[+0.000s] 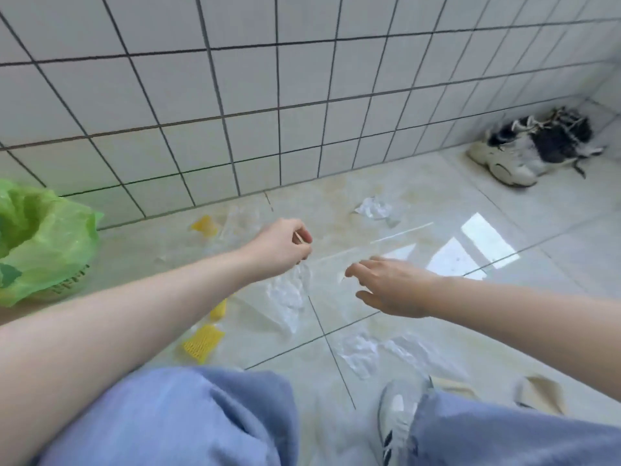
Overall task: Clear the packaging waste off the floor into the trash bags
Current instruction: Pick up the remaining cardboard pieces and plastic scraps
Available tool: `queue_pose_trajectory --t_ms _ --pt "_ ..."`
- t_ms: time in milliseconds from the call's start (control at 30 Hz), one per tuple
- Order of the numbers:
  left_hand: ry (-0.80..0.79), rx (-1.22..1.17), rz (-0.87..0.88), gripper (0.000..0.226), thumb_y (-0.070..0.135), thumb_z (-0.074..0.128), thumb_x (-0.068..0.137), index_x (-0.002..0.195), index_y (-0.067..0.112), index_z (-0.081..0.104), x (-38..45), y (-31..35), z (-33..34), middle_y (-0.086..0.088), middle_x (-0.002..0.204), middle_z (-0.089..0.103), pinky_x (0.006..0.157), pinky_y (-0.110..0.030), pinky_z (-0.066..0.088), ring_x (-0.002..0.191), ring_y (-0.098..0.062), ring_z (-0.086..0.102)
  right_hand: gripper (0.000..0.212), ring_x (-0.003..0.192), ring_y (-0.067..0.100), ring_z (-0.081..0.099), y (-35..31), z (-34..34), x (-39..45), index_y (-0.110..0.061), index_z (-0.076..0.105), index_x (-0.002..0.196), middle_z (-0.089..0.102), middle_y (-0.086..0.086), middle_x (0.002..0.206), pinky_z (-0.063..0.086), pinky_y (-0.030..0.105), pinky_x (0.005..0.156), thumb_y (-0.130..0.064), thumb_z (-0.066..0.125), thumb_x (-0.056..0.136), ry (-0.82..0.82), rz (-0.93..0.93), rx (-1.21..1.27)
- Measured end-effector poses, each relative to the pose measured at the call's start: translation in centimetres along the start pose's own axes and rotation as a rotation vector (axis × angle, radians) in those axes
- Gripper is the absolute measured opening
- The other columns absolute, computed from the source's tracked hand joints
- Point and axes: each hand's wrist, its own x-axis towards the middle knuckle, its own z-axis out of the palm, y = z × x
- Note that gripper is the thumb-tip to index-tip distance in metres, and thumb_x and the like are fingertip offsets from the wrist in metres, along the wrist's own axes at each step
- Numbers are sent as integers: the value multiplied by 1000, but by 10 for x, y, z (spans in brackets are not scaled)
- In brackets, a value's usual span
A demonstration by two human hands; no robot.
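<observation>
My left hand [285, 245] is raised above the floor and pinches the top edge of a large clear plastic film [289, 297], which hangs down crumpled beneath it. My right hand [393, 285] is just to the right of it with relaxed, spread fingers; whether it touches the film is unclear. An open green trash bag [47, 243] stands at the far left by the wall. Yellow foam nets lie near the wall [204, 225] and by my left knee [202, 343]. Crumpled clear plastic lies at the back [374, 208] and near my foot [359, 351].
A white tiled wall [302, 95] runs along the back. A pair of worn sneakers [534, 146] sits in the far right corner. Beige cardboard scraps [541, 395] lie at lower right. My shoe [396, 418] and blue trouser legs fill the bottom. The glossy floor reflects a window.
</observation>
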Motion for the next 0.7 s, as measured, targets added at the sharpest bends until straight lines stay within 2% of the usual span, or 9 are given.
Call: queue_pose_trajectory --t_ms 133,233,333,467,600,700 --pt "-183 244 103 8 21 57 84 90 22 61 24 47 53 7 79 64 57 -24 41 74 -13 58 41 120 20 45 50 35 -63 -16 36 136 54 1 123 38 29 95 -36 37 100 -70 90 32" --pt "-275 259 142 9 19 56 85 91 18 63 39 79 103 2 82 65 58 -23 43 77 -17 60 40 119 19 46 81 66 -107 -18 37 135 55 0 122 41 31 94 -37 37 100 -96 195 80" --pt "-361 252 187 8 18 55 85 90 18 62 51 102 164 4 82 62 56 -23 42 78 -18 59 40 119 18 46 107 102 -142 -19 37 135 55 -2 122 39 28 91 -38 37 100 -94 302 135" --pt "-474 254 215 13 19 54 85 92 17 64 57 110 247 6 85 60 61 -23 42 80 -15 57 41 120 19 45 133 154 -178 -19 37 135 54 -2 126 40 30 91 -38 36 99 -135 431 183" --pt "-538 243 210 16 19 52 83 94 17 63 56 102 311 5 85 60 68 -28 49 81 -17 58 40 121 21 45 150 201 -202 -17 38 134 53 0 127 42 31 92 -38 36 99 -161 555 249" --pt "-616 262 183 25 22 51 85 109 19 57 56 89 349 2 95 61 71 -29 48 83 -19 58 41 119 23 46 159 239 -214 -17 36 134 50 1 129 38 29 81 -38 36 99 -171 667 252"
